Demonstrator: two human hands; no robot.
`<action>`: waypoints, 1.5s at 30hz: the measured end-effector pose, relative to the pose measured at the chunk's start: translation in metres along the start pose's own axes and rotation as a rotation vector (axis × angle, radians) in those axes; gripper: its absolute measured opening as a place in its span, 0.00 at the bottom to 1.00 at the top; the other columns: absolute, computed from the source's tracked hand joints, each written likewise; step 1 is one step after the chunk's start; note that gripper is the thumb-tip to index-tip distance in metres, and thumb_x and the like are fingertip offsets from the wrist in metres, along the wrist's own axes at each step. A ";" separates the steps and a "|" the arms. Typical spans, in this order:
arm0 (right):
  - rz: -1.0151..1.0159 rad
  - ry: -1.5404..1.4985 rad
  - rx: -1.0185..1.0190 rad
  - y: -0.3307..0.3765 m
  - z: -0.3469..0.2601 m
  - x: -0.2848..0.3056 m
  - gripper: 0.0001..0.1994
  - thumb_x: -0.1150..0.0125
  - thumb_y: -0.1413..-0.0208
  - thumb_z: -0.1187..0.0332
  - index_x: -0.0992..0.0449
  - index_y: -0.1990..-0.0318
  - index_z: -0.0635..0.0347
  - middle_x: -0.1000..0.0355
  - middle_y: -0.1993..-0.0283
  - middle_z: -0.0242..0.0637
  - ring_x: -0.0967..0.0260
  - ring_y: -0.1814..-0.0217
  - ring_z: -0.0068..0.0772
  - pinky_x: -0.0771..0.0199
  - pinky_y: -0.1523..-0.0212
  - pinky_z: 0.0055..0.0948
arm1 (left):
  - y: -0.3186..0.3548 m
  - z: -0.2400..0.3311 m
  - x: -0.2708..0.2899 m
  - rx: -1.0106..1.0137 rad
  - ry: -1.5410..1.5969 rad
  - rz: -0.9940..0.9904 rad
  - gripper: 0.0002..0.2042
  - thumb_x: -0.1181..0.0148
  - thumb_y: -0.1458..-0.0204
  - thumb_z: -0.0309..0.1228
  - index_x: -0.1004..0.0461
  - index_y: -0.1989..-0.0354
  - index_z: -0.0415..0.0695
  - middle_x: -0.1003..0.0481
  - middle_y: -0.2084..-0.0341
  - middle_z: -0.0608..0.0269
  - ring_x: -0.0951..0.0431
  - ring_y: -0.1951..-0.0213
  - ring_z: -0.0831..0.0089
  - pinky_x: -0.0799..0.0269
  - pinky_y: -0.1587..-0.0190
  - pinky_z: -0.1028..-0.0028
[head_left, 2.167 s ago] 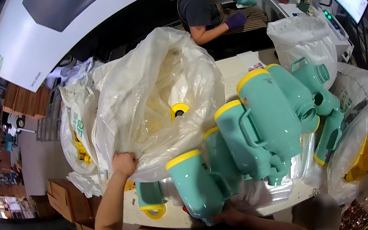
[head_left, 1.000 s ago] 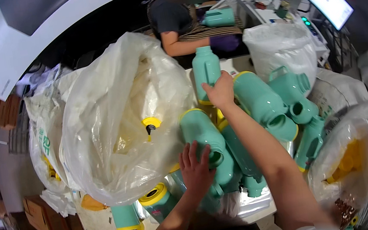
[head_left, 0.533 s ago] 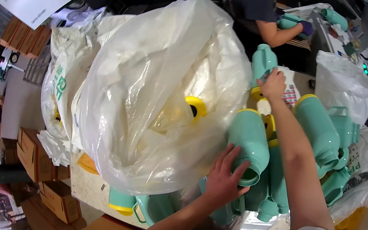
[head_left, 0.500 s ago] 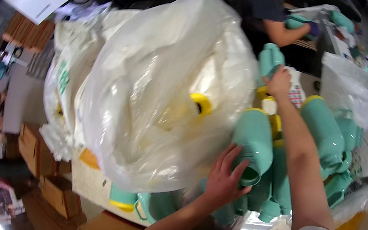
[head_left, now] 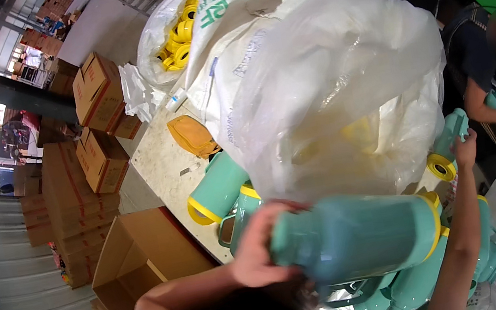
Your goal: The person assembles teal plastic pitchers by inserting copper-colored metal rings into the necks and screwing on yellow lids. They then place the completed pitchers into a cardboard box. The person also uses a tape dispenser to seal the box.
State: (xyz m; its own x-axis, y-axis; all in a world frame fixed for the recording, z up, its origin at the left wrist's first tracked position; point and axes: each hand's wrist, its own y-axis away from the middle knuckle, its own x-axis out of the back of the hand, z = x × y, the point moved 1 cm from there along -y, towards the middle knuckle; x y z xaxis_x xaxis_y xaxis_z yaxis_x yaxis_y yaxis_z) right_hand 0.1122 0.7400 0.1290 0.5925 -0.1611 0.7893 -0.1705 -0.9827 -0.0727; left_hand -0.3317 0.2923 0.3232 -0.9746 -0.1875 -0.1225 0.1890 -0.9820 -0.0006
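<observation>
My left hand (head_left: 256, 252) is closed round the neck end of a teal bottle (head_left: 367, 233). This bottle lies sideways in the air, its yellow-ringed base toward the right; motion blurs the neck. Farther off on the right, my right hand (head_left: 465, 150) grips a second teal bottle (head_left: 453, 127), whose yellow-rimmed round end faces down toward me. Below the left-hand bottle, several more teal bottles (head_left: 415, 289) lie in a heap. Beside my left wrist, another teal bottle (head_left: 219, 184) with a yellow ring rests on the pale table (head_left: 153, 152).
A big clear plastic bag (head_left: 328, 87) fills the middle of the table. Behind it stands a white sack with yellow rings (head_left: 182, 34). An orange pouch (head_left: 192, 136) lies by the table edge. An open carton (head_left: 146, 252) is at the left. A co-worker (head_left: 472, 54) works at far right.
The view has swung left. My left hand has lifted a bottle off the heap by its neck and turned it sideways. My right hand still holds its bottle.
</observation>
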 end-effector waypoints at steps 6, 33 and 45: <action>-0.165 0.479 0.288 -0.011 0.039 -0.041 0.42 0.34 0.54 0.69 0.44 0.29 0.46 0.43 0.32 0.62 0.47 0.28 0.60 0.38 0.34 0.47 | 0.095 0.064 0.158 0.206 0.439 0.912 0.35 0.49 0.45 0.58 0.36 0.37 0.44 0.28 0.46 0.52 0.26 0.45 0.57 0.29 0.41 0.57; 0.052 0.289 -0.258 -0.066 0.171 0.036 0.47 0.35 0.57 0.31 0.34 0.32 0.50 0.38 0.31 0.52 0.37 0.33 0.50 0.38 0.35 0.42 | 0.125 -0.184 0.245 0.787 0.414 1.080 0.33 0.40 0.44 0.53 0.36 0.38 0.41 0.28 0.46 0.56 0.27 0.47 0.64 0.30 0.48 0.65; 0.550 -0.208 0.280 0.091 -0.052 0.156 0.11 0.36 0.39 0.67 0.24 0.51 0.58 0.25 0.58 0.38 0.29 0.60 0.26 0.26 0.60 0.27 | 0.134 -0.132 0.236 0.620 0.424 0.980 0.27 0.43 0.39 0.45 0.33 0.39 0.38 0.27 0.44 0.58 0.28 0.42 0.64 0.35 0.39 0.60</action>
State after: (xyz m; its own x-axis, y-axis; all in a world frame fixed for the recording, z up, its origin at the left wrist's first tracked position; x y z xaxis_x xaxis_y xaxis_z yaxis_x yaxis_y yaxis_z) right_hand 0.1484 0.6306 0.2774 0.6222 -0.6345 0.4586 -0.2979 -0.7336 -0.6108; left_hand -0.5206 0.1196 0.1630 -0.3158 -0.9414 -0.1183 0.6161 -0.2982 0.7290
